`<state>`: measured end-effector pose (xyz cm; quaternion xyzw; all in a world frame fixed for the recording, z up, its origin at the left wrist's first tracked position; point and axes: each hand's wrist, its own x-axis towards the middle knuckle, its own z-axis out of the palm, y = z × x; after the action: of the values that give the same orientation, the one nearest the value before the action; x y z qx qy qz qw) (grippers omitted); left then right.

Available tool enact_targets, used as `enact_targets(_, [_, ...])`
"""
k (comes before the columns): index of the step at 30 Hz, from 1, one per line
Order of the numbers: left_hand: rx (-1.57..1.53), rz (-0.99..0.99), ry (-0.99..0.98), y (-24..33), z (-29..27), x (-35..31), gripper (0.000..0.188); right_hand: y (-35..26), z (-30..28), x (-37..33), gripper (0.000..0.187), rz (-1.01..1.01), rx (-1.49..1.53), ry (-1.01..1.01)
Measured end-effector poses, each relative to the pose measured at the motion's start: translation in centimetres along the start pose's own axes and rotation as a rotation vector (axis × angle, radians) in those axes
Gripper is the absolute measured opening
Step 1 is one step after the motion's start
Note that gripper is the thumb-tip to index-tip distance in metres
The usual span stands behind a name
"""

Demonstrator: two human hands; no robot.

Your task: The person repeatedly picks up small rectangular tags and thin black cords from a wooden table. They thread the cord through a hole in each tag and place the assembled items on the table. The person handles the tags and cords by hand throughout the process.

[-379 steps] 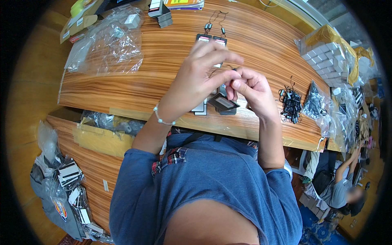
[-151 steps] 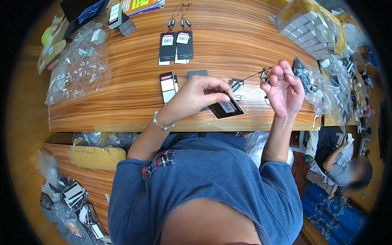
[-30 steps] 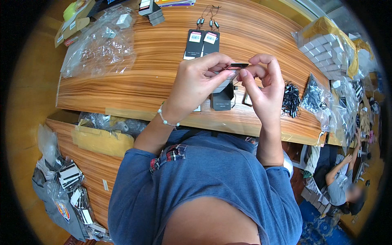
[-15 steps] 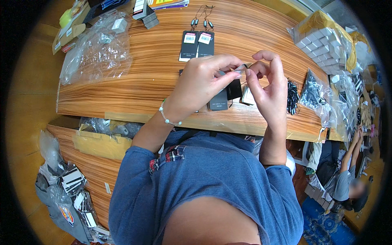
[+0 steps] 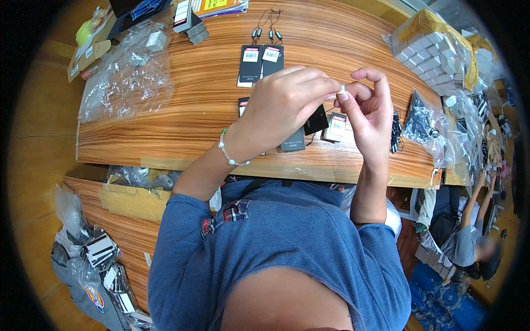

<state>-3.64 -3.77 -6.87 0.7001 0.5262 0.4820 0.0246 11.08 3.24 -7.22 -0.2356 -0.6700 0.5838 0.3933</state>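
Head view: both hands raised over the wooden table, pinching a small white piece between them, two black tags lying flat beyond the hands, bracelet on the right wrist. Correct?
Not quite. The bracelet is on the left wrist, not the right; the head view shows it. The rest holds: left hand and right hand are raised over the wooden table, pinching a small white piece, with two black tags lying flat beyond them.

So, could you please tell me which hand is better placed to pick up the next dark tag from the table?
Probably the left hand: it hovers directly over the dark tags near the table edge. The right hand is raised, pinching a small white piece between its fingertips, with its grip occupied.
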Motion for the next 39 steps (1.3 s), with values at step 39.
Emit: enact_targets(39, [-0.122,0.068,0.121,-4.5,2.7,-1.1,0.012,2.4,-2.8,3.6,0.006,-0.161,1.024,-0.145])
